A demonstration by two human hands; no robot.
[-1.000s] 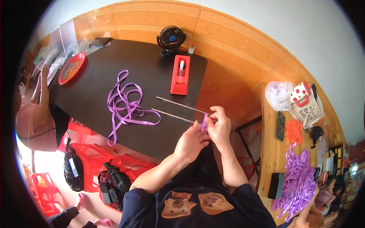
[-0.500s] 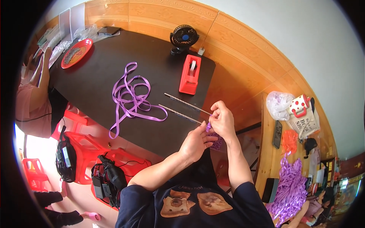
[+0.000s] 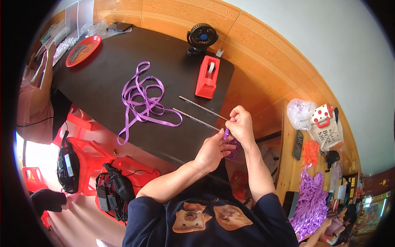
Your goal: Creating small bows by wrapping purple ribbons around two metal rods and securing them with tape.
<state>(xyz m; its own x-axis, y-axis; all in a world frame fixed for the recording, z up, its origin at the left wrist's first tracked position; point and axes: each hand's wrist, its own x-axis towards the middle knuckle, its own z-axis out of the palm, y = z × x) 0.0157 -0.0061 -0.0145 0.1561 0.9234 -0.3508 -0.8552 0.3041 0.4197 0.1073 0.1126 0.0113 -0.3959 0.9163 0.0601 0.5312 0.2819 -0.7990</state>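
Note:
Close to the near right edge of the dark table, my two hands meet over a short folded piece of purple ribbon (image 3: pixel 226 133). My right hand (image 3: pixel 240 127) pinches it from above. My left hand (image 3: pixel 211 152) closes thumb and forefinger at its left side, with the other fingers loosely extended. Two thin, twisted-looking metal rods, an upper rod (image 3: pixel 201 108) and a lower rod (image 3: pixel 195 119), run side by side from the tabletop to my fingers; their near ends are hidden. A long purple strap (image 3: pixel 142 105) lies in loose loops left of the rods. More purple ribbon (image 3: pixel 233 149) shows below my hands.
A red tape dispenser (image 3: pixel 207 77) and a small black fan (image 3: pixel 202 38) stand beyond the rods. Far left are a red plate (image 3: pixel 84 51) and another person's arm (image 3: pixel 47 74). A wooden bench (image 3: pixel 288 164) at right bears a purple ribbon heap (image 3: pixel 310 201). Red stools (image 3: pixel 88 152) stand at left.
The view has shifted slightly. My hands stay at the rod ends with the ribbon, their fingers only slightly moved. At lower left, another person's legs have moved.

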